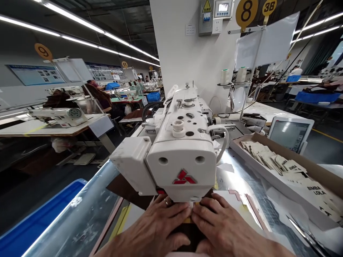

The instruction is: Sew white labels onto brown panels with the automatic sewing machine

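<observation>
A white sewing machine (179, 157) with a red three-diamond logo fills the middle of the view, its head pointing toward me. Under the head, my left hand (158, 228) and my right hand (222, 228) lie side by side. Their fingers are stretched flat and press a dark brown piece of material (191, 235) onto the machine bed. A ring shows on the left hand. The fingertips almost meet just below the needle area, which the machine head hides. A small yellowish strip (187, 220) peeks out between the fingertips.
A long cardboard tray (318, 171) of printed fabric labels lies at the right, with a small screen (291, 134) behind it. A blue bin (34, 225) stands low on the left. Thread cones (233, 76) stand behind the machine. Other sewing stations and people fill the background.
</observation>
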### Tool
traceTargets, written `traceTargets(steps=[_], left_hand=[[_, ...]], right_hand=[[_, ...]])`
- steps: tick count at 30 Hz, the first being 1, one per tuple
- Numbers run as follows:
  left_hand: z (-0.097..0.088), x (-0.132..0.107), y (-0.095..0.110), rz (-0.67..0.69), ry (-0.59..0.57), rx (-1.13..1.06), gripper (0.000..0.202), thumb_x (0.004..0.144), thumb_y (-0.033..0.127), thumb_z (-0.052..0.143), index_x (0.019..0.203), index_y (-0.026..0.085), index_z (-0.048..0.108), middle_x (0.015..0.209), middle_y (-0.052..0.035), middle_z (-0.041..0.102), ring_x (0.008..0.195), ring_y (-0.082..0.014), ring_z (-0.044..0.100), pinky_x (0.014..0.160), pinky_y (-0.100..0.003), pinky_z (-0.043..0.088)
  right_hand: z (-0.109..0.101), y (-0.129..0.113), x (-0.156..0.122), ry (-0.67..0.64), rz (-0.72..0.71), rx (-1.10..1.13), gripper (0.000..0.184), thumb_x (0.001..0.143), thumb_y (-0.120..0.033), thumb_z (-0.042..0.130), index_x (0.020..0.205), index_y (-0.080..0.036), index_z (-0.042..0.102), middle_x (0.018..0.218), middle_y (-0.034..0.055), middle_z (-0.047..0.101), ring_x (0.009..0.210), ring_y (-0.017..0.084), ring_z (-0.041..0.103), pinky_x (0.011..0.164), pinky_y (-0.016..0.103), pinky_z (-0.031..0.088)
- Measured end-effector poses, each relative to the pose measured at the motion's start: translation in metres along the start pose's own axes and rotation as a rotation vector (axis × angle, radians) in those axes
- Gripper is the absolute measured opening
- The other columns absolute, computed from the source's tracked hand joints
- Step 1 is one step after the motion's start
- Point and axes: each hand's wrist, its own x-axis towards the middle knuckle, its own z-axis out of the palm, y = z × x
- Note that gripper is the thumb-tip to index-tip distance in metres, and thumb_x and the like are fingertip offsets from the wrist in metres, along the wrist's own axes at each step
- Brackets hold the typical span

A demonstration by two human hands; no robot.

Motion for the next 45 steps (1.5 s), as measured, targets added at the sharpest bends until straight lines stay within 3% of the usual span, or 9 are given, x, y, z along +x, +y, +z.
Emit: traceTargets(steps=[4,10,16,21,28,32,35,40,45], left_hand=[[0.001,0.001,-0.002,-0.032,-0.066,-0.062,0.068,0.089,0.019,0.083,0.15,0.028,0.056,0.147,0.0033,0.067,0.127,-0.0282,0.067,0.114,-0.041,0.049],[0.007,-0.006,-0.006,-0.067,-0.066,-0.124,0.076,0.092,0.024,0.084,0.158,0.032,0.049,0.152,0.004,0.064,0.134,-0.0267,0.063,0.119,-0.038,0.045],[0.001,-0.001,-0.006,-0.051,-0.07,-0.213,0.061,0.094,0.023,0.081,0.15,0.032,0.057,0.144,0.0031,0.07,0.125,-0.0246,0.069,0.11,-0.034,0.052],[-0.001,-0.002,-0.008,-0.046,-0.065,-0.173,0.073,0.096,0.025,0.081,0.16,0.032,0.047,0.15,0.003,0.066,0.132,-0.0264,0.065,0.115,-0.038,0.05],[-0.007,0.003,-0.003,-0.061,-0.104,-0.193,0.063,0.093,0.023,0.085,0.149,0.027,0.059,0.147,0.0026,0.068,0.126,-0.0298,0.068,0.113,-0.042,0.051],[-0.009,0.005,-0.006,-0.077,-0.124,-0.242,0.061,0.094,0.026,0.085,0.149,0.031,0.059,0.147,0.0057,0.068,0.124,-0.0298,0.069,0.111,-0.043,0.051],[-0.007,0.004,-0.009,-0.067,-0.127,-0.26,0.063,0.094,0.028,0.085,0.15,0.033,0.057,0.151,0.0055,0.065,0.127,-0.0298,0.068,0.109,-0.041,0.051],[-0.001,0.001,-0.012,-0.027,-0.079,-0.263,0.057,0.102,0.038,0.078,0.153,0.033,0.054,0.152,0.0041,0.064,0.13,-0.0289,0.067,0.109,-0.039,0.049],[-0.002,-0.002,-0.016,0.02,-0.028,-0.236,0.052,0.102,0.042,0.076,0.15,0.031,0.057,0.147,0.004,0.068,0.12,-0.0277,0.072,0.108,-0.04,0.048]], right_hand=[[0.0,-0.003,-0.001,0.133,0.06,-0.023,0.056,0.1,-0.062,0.066,0.139,-0.021,0.065,0.129,0.0062,0.074,0.116,0.026,0.067,0.109,0.04,0.05],[0.003,0.007,0.003,0.189,0.015,-0.048,0.055,0.097,-0.069,0.067,0.125,-0.022,0.07,0.113,0.008,0.072,0.106,0.028,0.066,0.094,0.043,0.056],[-0.015,0.001,0.005,-0.021,0.075,-0.068,0.053,0.097,-0.064,0.071,0.134,-0.026,0.065,0.122,0.0074,0.071,0.105,0.028,0.068,0.09,0.043,0.059],[-0.02,-0.001,0.005,-0.081,0.113,-0.067,0.057,0.092,-0.061,0.078,0.135,-0.027,0.064,0.12,0.0086,0.07,0.104,0.031,0.069,0.086,0.046,0.06],[-0.009,0.003,0.003,0.07,0.022,-0.07,0.059,0.091,-0.059,0.081,0.134,-0.022,0.064,0.113,0.0095,0.07,0.096,0.028,0.068,0.079,0.042,0.058],[-0.012,0.001,0.007,0.07,0.06,-0.068,0.053,0.085,-0.057,0.087,0.122,-0.023,0.068,0.107,0.007,0.069,0.091,0.028,0.067,0.073,0.041,0.057],[-0.014,0.001,0.005,0.056,0.051,-0.071,0.06,0.085,-0.057,0.088,0.129,-0.023,0.067,0.11,0.0073,0.07,0.092,0.028,0.068,0.073,0.041,0.058],[-0.021,0.008,-0.006,0.124,0.021,-0.041,0.032,0.105,-0.044,0.067,0.127,-0.021,0.07,0.116,0.0048,0.074,0.102,0.024,0.069,0.087,0.038,0.057],[-0.026,0.008,-0.003,0.147,-0.033,-0.028,0.038,0.115,-0.042,0.047,0.134,-0.017,0.069,0.125,0.004,0.076,0.113,0.022,0.067,0.098,0.034,0.054]])
